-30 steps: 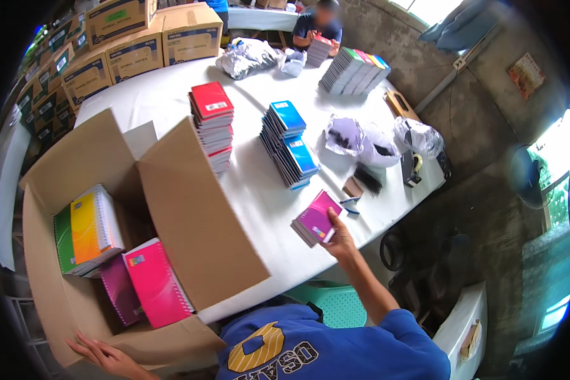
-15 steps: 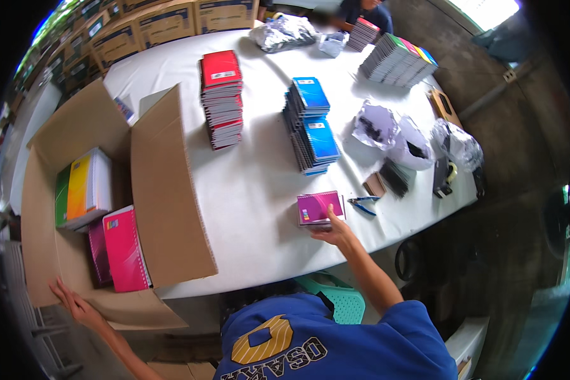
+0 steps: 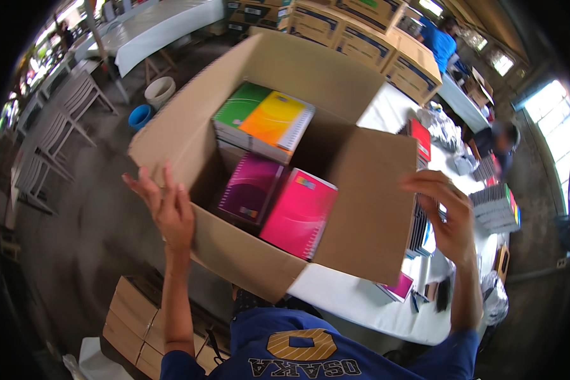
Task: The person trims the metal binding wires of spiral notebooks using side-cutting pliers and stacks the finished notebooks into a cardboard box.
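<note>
An open cardboard box [image 3: 234,244] stands before me with spiral notebooks inside. A green notebook [image 3: 244,104] and a yellow notebook [image 3: 273,120] top the stacks at its far end. Nearer lie a purple notebook [image 3: 250,188] and a pink notebook [image 3: 303,209]. My left hand [image 3: 168,212] is at the box's near left corner, fingers spread and apparently touching the cardboard. By the outer edge of the box's right flap [image 3: 380,202], my right hand [image 3: 446,212] is raised with bent, parted fingers and holds nothing; whether it touches the flap I cannot tell.
On the white table [image 3: 342,294] right of the box are red notebooks [image 3: 420,139], partly hidden blue ones, a small purple stack [image 3: 400,288] and pliers [image 3: 417,301]. Closed cartons [image 3: 361,47] stand behind. White chairs [image 3: 60,130] and buckets [image 3: 160,92] are at left. Another person [image 3: 497,142] sits far right.
My right hand has let go of the small purple notebook stack and moved left to the box's right flap. My left hand has shifted along the box. The view has swung left.
</note>
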A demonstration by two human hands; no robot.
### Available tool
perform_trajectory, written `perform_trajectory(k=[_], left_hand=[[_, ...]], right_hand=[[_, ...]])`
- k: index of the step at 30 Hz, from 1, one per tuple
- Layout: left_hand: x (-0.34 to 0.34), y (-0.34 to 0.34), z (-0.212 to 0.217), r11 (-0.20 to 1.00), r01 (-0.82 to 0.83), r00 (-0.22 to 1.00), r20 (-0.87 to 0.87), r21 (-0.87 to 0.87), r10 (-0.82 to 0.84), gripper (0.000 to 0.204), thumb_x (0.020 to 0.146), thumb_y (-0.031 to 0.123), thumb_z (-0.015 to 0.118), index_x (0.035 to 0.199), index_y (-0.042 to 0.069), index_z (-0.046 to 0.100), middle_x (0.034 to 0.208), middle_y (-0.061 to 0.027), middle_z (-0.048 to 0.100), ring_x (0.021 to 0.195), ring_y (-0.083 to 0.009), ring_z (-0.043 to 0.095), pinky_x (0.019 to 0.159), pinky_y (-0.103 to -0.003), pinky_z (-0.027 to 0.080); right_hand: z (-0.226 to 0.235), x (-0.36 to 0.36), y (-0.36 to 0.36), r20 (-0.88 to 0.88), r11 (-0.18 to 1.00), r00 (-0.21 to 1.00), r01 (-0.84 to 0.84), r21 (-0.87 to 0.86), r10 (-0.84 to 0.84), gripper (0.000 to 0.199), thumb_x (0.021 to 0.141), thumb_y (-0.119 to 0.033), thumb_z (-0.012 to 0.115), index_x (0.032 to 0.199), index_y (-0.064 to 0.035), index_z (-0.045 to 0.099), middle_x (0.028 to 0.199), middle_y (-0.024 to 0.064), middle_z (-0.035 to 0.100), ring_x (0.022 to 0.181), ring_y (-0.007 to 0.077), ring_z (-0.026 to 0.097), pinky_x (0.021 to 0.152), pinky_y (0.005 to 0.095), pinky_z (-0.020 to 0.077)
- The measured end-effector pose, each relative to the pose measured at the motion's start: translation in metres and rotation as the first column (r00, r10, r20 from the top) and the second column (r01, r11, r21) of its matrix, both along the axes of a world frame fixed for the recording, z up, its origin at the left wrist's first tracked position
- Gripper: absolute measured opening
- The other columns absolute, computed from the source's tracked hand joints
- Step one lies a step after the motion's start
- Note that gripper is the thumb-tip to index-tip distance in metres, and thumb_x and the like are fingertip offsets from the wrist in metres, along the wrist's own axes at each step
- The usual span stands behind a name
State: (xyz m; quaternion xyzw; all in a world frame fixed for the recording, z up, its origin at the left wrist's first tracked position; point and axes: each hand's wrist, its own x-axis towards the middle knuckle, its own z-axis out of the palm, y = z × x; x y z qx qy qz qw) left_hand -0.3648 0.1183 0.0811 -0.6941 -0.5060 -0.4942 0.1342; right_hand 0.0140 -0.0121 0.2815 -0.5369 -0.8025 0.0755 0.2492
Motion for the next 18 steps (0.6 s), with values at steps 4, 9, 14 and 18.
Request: perform_trajectory(k=[4,9,14,18], left_hand=[[0.002,-0.001,0.0,0.994,0.09,0.993,0.076,-0.059,-0.086,0.036,0.091,0.003,0.056,0.126,0.006,0.06,0.155,-0.0244,0.015,0.142,-0.0514,0.004,0.112,-0.055,0.017],[-0.013,0.003,-0.004,0.926,0.363,0.842,0.464,-0.105,-0.277,0.017,0.085,-0.003,0.058,0.094,0.006,0.07,0.156,-0.0282,0.006,0.142,-0.0532,0.004,0.112,-0.055,0.018],[-0.027,0.011,0.007,0.702,0.704,0.539,0.726,-0.11,-0.427,0.036,0.091,0.006,0.06,0.125,0.017,0.06,0.16,-0.0146,-0.005,0.145,-0.0428,-0.003,0.11,-0.064,0.017],[-0.037,0.015,0.01,0.611,0.785,0.436,0.79,-0.1,-0.43,0.029,0.076,-0.012,0.057,0.087,0.013,0.069,0.156,-0.0271,-0.006,0.141,-0.053,-0.005,0.109,-0.064,0.016]], right_hand=[[-0.025,-0.098,0.13,0.051,0.803,0.831,-0.516,-0.299,0.553,0.055,0.068,0.012,0.057,0.121,-0.0003,0.054,0.122,0.0162,0.055,0.117,0.0331,0.052,0.097,0.041,0.0454],[-0.095,-0.186,0.221,0.254,0.487,0.507,-0.403,-0.775,0.824,0.076,0.061,-0.004,0.078,0.131,-0.004,0.05,0.135,0.0184,0.046,0.127,0.033,0.043,0.104,0.0398,0.0391],[-0.16,-0.203,0.243,0.294,0.342,0.269,-0.151,-0.928,0.917,0.081,0.057,-0.021,0.088,0.128,-0.0059,0.053,0.139,0.0087,0.046,0.126,0.0331,0.046,0.104,0.0432,0.04],[-0.138,-0.199,0.243,0.226,0.316,0.385,-0.189,-0.93,0.895,0.088,0.057,-0.02,0.088,0.134,-0.0063,0.049,0.143,0.0118,0.045,0.133,0.034,0.04,0.109,0.0437,0.035]])
